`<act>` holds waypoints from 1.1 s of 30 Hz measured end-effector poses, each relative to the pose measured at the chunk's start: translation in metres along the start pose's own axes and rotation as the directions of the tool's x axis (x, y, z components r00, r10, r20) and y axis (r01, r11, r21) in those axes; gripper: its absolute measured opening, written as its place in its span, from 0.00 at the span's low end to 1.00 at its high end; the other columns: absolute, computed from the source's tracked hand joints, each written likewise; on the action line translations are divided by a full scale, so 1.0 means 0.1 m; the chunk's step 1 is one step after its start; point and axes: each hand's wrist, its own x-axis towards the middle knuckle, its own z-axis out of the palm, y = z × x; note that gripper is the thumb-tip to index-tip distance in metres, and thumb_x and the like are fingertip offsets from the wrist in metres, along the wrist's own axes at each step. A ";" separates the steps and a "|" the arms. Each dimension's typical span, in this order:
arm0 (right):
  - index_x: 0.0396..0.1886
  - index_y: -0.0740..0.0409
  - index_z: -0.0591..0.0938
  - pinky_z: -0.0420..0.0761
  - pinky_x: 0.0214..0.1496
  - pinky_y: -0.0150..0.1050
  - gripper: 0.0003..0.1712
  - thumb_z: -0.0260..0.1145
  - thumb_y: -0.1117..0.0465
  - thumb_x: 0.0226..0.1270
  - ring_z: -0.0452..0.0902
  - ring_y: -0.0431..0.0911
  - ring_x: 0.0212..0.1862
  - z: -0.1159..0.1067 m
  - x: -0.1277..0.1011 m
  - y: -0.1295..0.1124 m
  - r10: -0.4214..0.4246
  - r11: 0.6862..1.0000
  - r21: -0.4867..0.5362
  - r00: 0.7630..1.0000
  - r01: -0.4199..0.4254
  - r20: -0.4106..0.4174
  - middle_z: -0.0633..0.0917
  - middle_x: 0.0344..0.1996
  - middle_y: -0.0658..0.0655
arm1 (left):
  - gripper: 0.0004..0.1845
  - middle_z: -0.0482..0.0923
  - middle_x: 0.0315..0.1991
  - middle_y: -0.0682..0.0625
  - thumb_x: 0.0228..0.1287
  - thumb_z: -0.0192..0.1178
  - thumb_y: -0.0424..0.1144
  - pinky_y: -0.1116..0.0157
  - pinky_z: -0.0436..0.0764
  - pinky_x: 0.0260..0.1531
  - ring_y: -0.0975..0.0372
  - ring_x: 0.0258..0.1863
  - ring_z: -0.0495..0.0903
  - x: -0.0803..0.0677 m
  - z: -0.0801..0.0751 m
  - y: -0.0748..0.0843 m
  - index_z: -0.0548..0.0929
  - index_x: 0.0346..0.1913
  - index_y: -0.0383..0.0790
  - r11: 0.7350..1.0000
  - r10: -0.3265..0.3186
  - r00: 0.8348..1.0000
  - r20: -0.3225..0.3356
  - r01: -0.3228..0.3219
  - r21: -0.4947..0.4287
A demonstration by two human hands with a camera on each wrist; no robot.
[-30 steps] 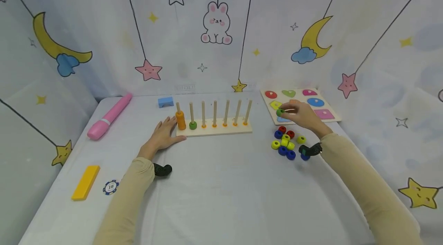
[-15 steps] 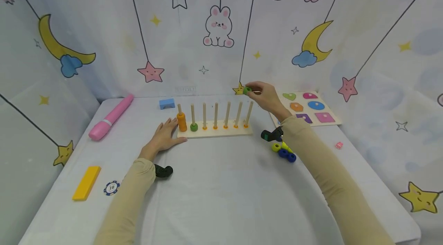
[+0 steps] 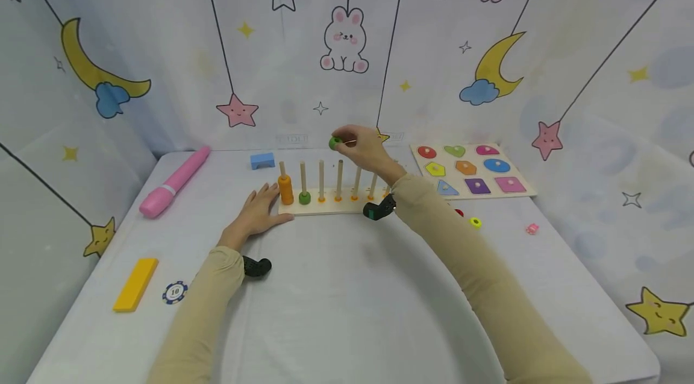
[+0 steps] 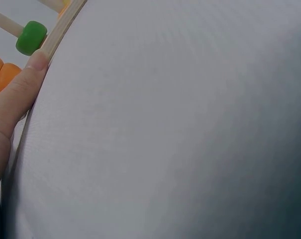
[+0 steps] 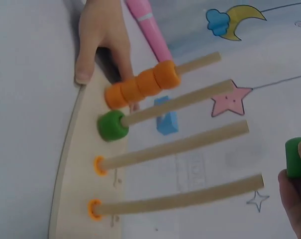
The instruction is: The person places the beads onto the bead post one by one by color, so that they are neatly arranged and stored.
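In the head view my left hand [image 3: 257, 215] grips the left end of a wooden peg board [image 3: 325, 208], thumb along its front edge and fingers toward the back. Several orange beads [image 3: 285, 190] are stacked on its first peg, and one green bead [image 3: 305, 198] sits low on the second. The visible pegs right of these carry only small orange rings at their bases. Above the board's middle, my right hand [image 3: 364, 146] pinches another green bead [image 3: 335, 143] between thumb and fingers. In the right wrist view that held bead [image 5: 296, 157] is apart from the peg tips.
A shape puzzle board [image 3: 472, 170] lies at the back right. Red and yellow beads, including a yellow one [image 3: 475, 222], show beside the right sleeve. A pink stick [image 3: 175, 182], blue block [image 3: 262, 161], yellow block [image 3: 135, 285] and poker chip [image 3: 175, 292] lie leftward.
My right hand has carried the green bead left from over the puzzle board to above the peg board's middle. The left hand stays at the board's end.
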 end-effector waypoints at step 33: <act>0.51 0.65 0.79 0.77 0.53 0.32 0.15 0.62 0.69 0.65 0.78 0.48 0.51 0.43 0.09 -0.21 -0.117 0.992 -0.035 0.986 0.122 0.120 0.82 0.49 0.59 | 0.50 0.50 0.72 0.37 0.56 0.60 0.63 0.47 0.36 0.69 0.46 0.72 0.41 0.01 -0.01 0.01 0.54 0.73 0.36 1.000 -0.009 1.000 0.014 0.009 -0.007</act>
